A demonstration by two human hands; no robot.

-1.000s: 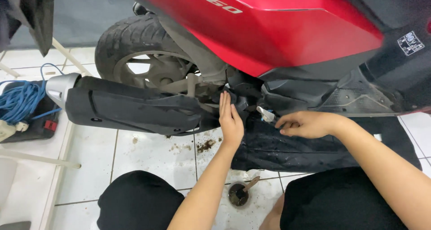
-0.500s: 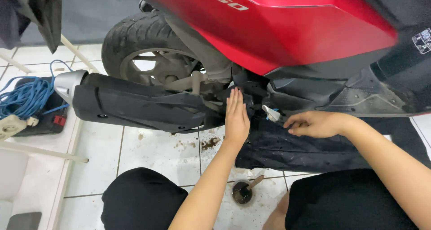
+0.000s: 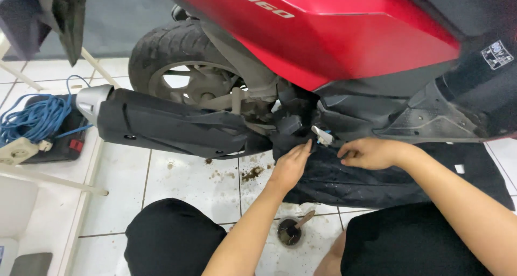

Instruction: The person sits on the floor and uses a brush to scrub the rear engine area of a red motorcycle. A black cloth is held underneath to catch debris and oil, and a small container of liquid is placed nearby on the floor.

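**Hands drop lower under the scooter**

The left hand (image 3: 291, 165) has slid down from the engine, fingers flat together on the black cloth (image 3: 366, 182). The right hand (image 3: 371, 153), fingers curled together, stays beside the small white part (image 3: 322, 135) under the red panel (image 3: 334, 33).

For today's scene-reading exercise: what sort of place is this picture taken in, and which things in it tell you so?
Probably a small motorbike repair shop or home garage. A red scooter stands on a dirt-stained white tile floor, a blue cable lies coiled nearby, and the person's left hand and right hand work under its body.
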